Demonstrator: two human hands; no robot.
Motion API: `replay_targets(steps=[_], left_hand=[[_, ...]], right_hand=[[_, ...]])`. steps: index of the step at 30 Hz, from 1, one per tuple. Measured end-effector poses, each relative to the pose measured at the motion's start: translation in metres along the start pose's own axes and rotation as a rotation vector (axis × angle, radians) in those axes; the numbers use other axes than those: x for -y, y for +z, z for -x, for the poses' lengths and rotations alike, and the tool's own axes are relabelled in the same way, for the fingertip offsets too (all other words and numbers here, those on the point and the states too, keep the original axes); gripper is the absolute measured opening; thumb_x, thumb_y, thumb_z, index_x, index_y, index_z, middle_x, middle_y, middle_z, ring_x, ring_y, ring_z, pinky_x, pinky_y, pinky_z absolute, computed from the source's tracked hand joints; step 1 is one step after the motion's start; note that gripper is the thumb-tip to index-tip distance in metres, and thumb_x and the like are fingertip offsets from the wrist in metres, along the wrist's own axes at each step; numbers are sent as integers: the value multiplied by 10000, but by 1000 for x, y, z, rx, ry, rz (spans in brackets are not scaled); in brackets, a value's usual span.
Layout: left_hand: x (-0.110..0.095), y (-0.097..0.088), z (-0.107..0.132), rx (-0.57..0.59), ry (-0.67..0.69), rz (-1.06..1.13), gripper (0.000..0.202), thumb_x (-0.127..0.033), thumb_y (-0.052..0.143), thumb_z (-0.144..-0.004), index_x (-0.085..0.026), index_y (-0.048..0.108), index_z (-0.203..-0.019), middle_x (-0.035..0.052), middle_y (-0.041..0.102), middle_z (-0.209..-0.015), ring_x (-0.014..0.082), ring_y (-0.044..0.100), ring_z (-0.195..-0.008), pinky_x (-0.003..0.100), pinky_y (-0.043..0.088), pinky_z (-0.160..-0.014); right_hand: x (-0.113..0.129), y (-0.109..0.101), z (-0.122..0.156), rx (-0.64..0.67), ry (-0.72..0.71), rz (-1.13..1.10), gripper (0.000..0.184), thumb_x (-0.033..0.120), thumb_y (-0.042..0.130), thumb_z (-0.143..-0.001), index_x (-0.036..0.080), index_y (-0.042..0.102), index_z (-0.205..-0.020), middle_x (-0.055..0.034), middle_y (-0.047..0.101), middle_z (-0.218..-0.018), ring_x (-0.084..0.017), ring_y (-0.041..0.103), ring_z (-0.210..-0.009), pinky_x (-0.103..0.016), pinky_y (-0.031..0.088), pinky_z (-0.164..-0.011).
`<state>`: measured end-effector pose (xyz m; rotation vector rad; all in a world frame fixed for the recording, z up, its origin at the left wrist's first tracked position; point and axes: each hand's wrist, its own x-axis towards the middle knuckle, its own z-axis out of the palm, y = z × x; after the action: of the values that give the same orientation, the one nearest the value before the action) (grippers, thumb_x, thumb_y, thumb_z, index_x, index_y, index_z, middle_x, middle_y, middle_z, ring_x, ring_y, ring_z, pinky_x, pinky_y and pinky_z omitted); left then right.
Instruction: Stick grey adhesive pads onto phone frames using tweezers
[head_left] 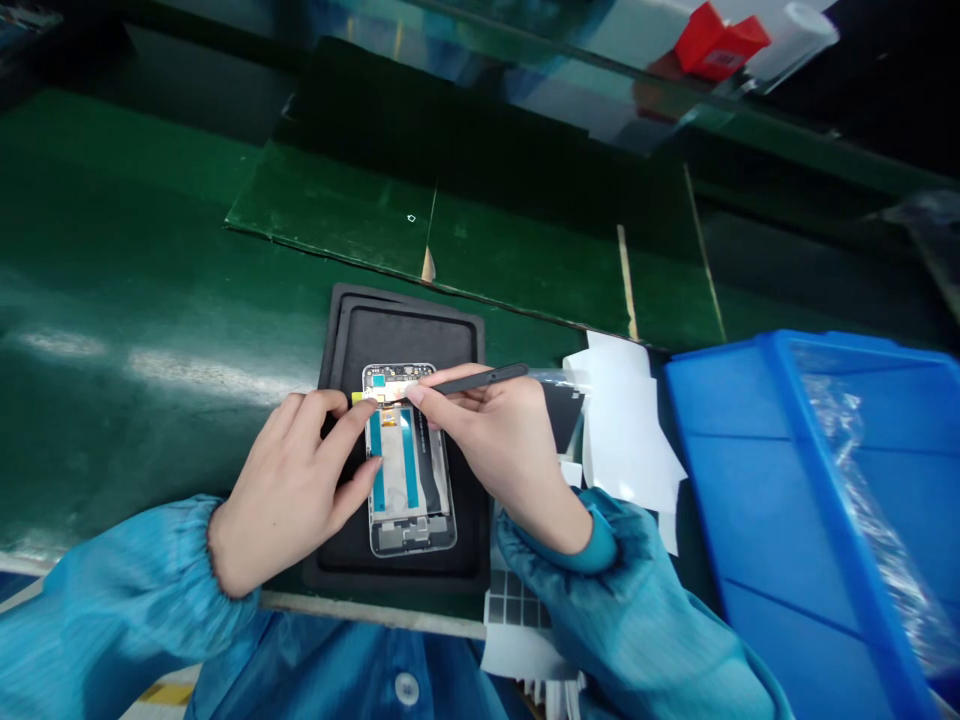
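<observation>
A phone display frame lies face-up on a black rubber mat, showing its metal back with teal strips and a dark strip. My left hand rests on the frame's left edge, with the thumb and index finger on it near a small yellow tab. My right hand pinches black tweezers, whose tips reach the top of the frame. The tips are hidden around the tab and my fingers.
A blue plastic bin lined with clear film stands to the right. White sheets lie between it and the mat. A raised green board lies beyond, on a green bench mat. A red box sits far back.
</observation>
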<state>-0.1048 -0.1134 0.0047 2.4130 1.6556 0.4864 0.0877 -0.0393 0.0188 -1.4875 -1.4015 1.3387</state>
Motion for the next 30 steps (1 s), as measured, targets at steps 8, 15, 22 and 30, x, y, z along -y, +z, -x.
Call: replay_targets(steps=[8,15,22,30], left_hand=[[-5,-8,-4,61,73,-224,452,-353,493,-973,-195,543,-1394,166,537,-1240,347,501,-1106,462,473,-828],[-13,-16,-7,76,174,-431,454,-317,467,-984,-150,552,-1397,147,581,-1298,338,519,-1126,465,443,-864],[-23,-26,-18,12,233,-447,411,-291,521,-945,-108,586,-1308,150,632,-1136,329,560,-980,441,432,-730],[-111,-5,-61,296,625,-72,178,-107,470,-943,-156,639,-968,69,620,-951,243,591,-903,375,474,-749]], right_hand=[[-3,2,-1,-4,-41,-8,185,321,835,-723,170,749,-786,-46,783,-761,-205,758,-680,-272,616,-602],[7,-29,22,-268,-146,50,160,311,836,-738,204,766,-833,-41,773,-808,-198,740,-687,-316,632,-640],[-43,-105,90,-423,-172,27,156,263,846,-743,256,768,-878,-29,774,-893,-206,741,-806,-324,621,-712],[-101,-133,137,-375,-135,145,91,273,825,-762,247,771,-830,-37,790,-866,-223,747,-827,-367,624,-774]])
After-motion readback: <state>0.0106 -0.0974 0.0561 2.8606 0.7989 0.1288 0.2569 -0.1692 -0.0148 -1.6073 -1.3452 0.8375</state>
